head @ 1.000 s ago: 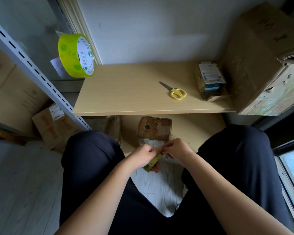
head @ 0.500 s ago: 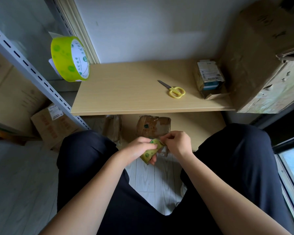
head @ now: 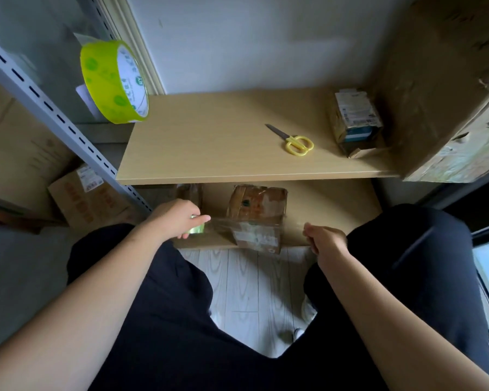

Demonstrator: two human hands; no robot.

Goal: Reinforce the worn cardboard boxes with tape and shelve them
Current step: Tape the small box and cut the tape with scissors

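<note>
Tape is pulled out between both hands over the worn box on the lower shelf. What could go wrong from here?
1. The clear tape strip spans unsupported between the left hand and right hand; if it sags it could likely fold or stick crooked on the worn box.
2. The scissors lie on the upper shelf, and both hands are busy, so cutting means releasing one end.

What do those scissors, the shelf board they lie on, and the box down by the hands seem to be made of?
Scissors: grey blades that look like metal, glossy yellow handles, likely plastic. Shelf board: pale, smooth, even-toned with faint grain, probably laminated board rather than solid wood. Box: brown cardboard, scuffed and torn, with shiny patches that suggest clear tape.
</note>
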